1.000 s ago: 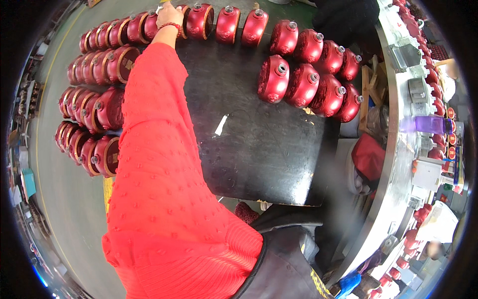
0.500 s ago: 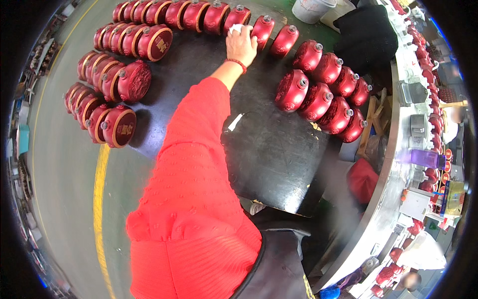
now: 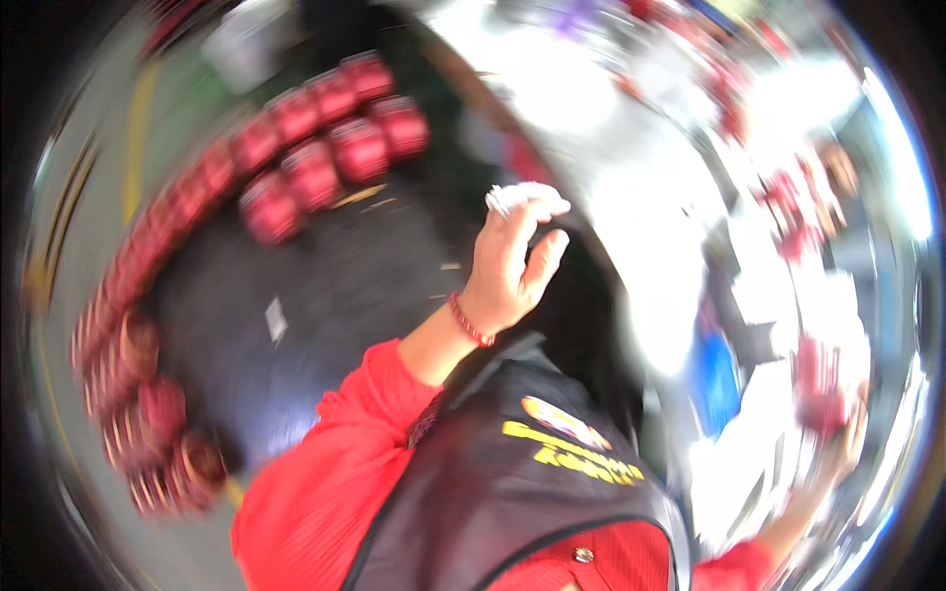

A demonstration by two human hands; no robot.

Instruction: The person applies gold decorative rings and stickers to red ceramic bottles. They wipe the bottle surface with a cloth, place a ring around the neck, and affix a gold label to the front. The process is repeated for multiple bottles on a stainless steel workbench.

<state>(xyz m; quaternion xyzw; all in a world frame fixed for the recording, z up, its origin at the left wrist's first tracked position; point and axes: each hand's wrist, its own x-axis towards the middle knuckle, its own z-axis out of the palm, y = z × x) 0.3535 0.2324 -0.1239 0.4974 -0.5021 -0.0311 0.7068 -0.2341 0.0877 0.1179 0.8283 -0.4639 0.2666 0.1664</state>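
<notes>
My left hand (image 3: 507, 266) is raised between the dark table and the bright workbench, its fingers closed on a crumpled white cloth (image 3: 530, 197). The thumb stands apart from the cloth, and a red bead bracelet circles the wrist. Far to the right, my right hand (image 3: 843, 451) reaches over the bench against a round red bottle (image 3: 821, 379). Motion blur smears its fingers, so their grip on the bottle cannot be made out. Several round red drum-shaped bottles (image 3: 310, 175) stand in curved rows along the far and left edges of the dark table (image 3: 345, 281).
The pale workbench (image 3: 631, 197) curves down the right side, crowded with blurred red and white items. A blue object (image 3: 717, 384) is by its near edge. A whitish bucket (image 3: 241, 49) stands on the floor beyond the table. A small white scrap (image 3: 276, 320) lies on the tabletop.
My view has swung right toward the workbench. My left hand has come back from the far row of bottles, still with the white cloth. My right hand has come into view.
</notes>
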